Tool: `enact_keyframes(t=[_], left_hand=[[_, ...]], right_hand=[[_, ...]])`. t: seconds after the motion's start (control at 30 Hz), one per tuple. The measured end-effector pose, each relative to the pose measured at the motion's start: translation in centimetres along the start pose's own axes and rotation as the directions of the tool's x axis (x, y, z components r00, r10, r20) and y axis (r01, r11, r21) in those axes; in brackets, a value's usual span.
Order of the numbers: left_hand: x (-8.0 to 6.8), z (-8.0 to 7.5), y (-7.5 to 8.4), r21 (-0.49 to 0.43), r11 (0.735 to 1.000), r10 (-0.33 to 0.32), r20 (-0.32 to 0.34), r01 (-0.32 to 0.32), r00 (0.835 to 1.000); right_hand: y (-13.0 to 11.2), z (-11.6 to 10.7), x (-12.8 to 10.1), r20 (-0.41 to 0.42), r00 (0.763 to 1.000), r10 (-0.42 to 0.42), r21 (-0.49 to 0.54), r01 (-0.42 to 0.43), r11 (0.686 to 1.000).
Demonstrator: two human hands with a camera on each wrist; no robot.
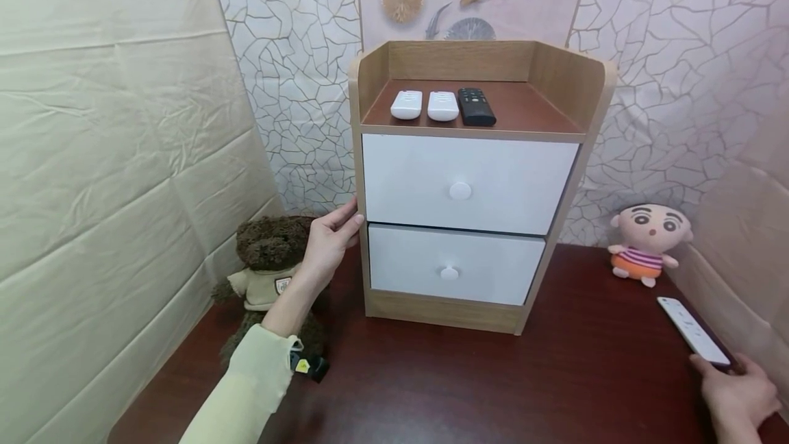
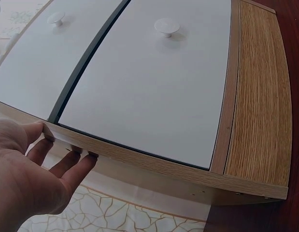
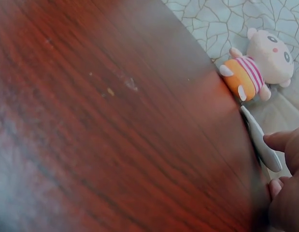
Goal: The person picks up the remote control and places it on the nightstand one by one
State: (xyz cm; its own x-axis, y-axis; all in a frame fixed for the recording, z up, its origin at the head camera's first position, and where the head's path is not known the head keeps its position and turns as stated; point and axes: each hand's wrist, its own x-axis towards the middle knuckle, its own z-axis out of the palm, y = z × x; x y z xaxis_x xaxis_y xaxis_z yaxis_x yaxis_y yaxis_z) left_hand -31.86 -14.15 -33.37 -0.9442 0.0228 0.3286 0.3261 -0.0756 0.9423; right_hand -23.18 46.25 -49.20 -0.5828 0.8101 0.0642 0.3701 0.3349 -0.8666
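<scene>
A small two-drawer cabinet (image 1: 444, 314) with white fronts and wood-grain edges stands on the dark red table. My left hand (image 1: 333, 242) touches its left side, the thumb at the front edge and the bent fingertips against the side panel (image 2: 154, 162). Both drawers, upper (image 1: 407, 183) and lower (image 1: 407, 262), are shut; each has a round white knob. At the far right, my right hand (image 1: 740, 392) grips the near end of a long white remote control (image 1: 693, 331). That remote (image 3: 259, 140) lies low by the table's right edge.
On the cabinet's top lie two white remotes (image 1: 407, 105) (image 1: 443, 106) and a black remote (image 1: 476, 107), side by side. A brown plush bear (image 1: 268, 245) sits behind my left forearm. Beyond the held remote sits a plush doll (image 1: 647, 242) in a striped top. Draped walls border the table.
</scene>
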Motion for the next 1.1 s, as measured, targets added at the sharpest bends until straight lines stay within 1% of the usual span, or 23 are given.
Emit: enact_keyframes(t=[0.17, 0.37, 0.57, 0.63, 0.8, 1.1], left_hand=[[-0.1, -0.1, 0.1, -0.002, 1.000, -0.003, -0.008, 0.003, 1.000], [-0.2, -0.2, 0.2, -0.016, 1.000, -0.015, -0.009, 0.015, 1.000], [-0.2, -0.2, 0.2, -0.010, 1.000, -0.020, -0.010, 0.020, 1.000], [-0.2, -0.2, 0.1, -0.010, 1.000, -0.020, -0.007, 0.020, 1.000], [-0.2, -0.1, 0.1, -0.014, 1.000, -0.012, -0.001, 0.011, 1.000], [0.0, 0.0, 0.2, -0.016, 1.000, -0.010, 0.002, 0.010, 1.000]], right_hand=[[-0.2, 0.2, 0.4, 0.006, 1.000, 0.029, 0.023, -0.030, 0.999], [-0.8, 0.4, 0.3, 0.003, 1.000, -0.002, -0.002, 0.002, 1.000], [-0.8, 0.5, 0.5, 0.007, 0.999, 0.053, -0.006, -0.053, 0.999], [-0.7, 0.6, 0.6, 0.002, 0.998, 0.056, -0.008, -0.056, 0.998], [-0.4, 0.8, 1.0, 0.008, 1.000, 0.027, -0.026, -0.027, 0.999], [0.1, 0.8, 1.4, 0.044, 0.999, -0.024, -0.096, 0.029, 0.995]])
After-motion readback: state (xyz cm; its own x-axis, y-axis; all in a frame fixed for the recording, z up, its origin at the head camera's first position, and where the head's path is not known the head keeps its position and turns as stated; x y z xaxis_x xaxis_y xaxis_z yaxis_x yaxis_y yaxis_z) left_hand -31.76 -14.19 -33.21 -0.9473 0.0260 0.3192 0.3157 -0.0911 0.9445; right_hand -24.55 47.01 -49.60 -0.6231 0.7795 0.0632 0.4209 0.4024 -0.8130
